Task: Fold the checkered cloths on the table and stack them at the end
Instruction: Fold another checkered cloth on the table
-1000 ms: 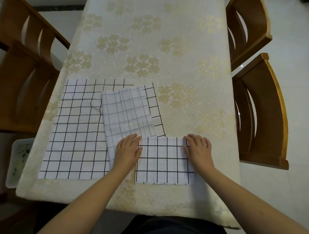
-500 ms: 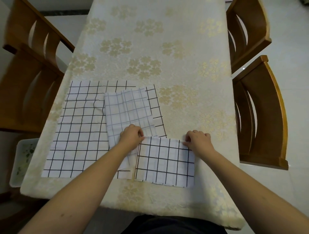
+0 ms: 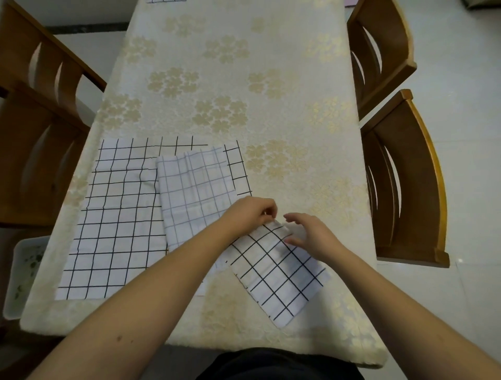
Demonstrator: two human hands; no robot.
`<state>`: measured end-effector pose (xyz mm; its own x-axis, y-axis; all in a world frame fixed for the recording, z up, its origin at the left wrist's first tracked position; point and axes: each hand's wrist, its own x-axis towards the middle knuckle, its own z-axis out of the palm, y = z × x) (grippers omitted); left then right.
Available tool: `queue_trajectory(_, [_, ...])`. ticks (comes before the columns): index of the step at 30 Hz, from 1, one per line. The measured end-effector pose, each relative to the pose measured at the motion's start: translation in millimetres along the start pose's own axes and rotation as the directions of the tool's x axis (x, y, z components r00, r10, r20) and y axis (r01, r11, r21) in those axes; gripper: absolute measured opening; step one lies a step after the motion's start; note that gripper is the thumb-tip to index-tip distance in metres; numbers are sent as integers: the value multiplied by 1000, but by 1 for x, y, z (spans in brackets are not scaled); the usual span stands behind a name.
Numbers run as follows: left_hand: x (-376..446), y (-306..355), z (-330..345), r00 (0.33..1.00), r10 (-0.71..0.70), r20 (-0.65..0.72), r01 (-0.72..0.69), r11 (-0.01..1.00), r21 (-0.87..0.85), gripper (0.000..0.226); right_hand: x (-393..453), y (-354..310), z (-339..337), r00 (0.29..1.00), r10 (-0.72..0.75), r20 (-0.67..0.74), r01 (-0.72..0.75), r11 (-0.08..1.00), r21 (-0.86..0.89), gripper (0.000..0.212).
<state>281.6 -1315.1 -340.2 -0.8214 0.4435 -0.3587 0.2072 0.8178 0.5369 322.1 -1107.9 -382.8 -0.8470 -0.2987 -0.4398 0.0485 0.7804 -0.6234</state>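
A small folded checkered cloth (image 3: 276,274) with black lines lies turned at an angle near the table's front edge. My left hand (image 3: 250,215) pinches its far corner. My right hand (image 3: 309,234) hovers at that same corner with fingers loosely spread, its thumb touching the cloth. A large black-lined checkered cloth (image 3: 113,222) lies spread flat at the left. On top of it rests a folded cloth with fainter grey lines (image 3: 195,190).
The table (image 3: 244,81) wears a cream cloth with gold flowers. Wooden chairs stand at the left (image 3: 35,135) and right (image 3: 401,176). A white bin (image 3: 21,274) sits on the floor at the left. Another checkered cloth's edge (image 3: 165,1) shows at the far end.
The small cloth has turned from square-on to diagonal. My left hand moved right with its far corner, and my right hand let go of the other corner and came in beside it.
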Motion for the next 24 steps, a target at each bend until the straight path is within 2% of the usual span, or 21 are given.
queue_trajectory(2, [5, 11, 4, 999, 32, -11, -33, 997, -76, 9, 3, -7, -2, 1000, -16, -11, 17, 990, 143, 36])
queue_trajectory(4, [7, 16, 6, 999, 23, -29, -29, 980, -198, 20, 7, -11, -6, 999, -13, -34, 20, 979, 203, 12])
queue_trajectory(6, [5, 14, 5, 999, -38, -24, 30, 959, -282, 36, 13, -11, -11, 998, 9, -64, 6, 970, 242, 21])
queue_trajectory(9, [-1, -5, 4, 985, -168, 30, 170, 957, -233, 48, 16, -10, -21, 992, 50, -117, -12, 951, 308, 27])
queue_trajectory(12, [-8, -25, 3, 965, -259, 49, 263, 958, -114, 43, 18, -2, -31, 980, 111, -165, -36, 915, 403, 27])
queue_trajectory(14, [-12, -32, 2, 962, -274, -2, 273, 959, -80, 29, 18, 5, -35, 969, 145, -201, -32, 877, 479, 22])
queue_trajectory(16, [-13, -32, 0, 960, -262, -101, 253, 963, -96, 18, 15, 9, -38, 954, 186, -235, -33, 845, 534, 18])
queue_trajectory(19, [-13, -24, -2, 947, -206, -246, 176, 974, -141, 19, 7, 11, -42, 939, 214, -271, -22, 821, 571, 6])
queue_trajectory(24, [-23, -16, 5, 930, 6, -368, -23, 999, -43, 13, -14, 26, -38, 922, 223, -318, -11, 832, 554, 12])
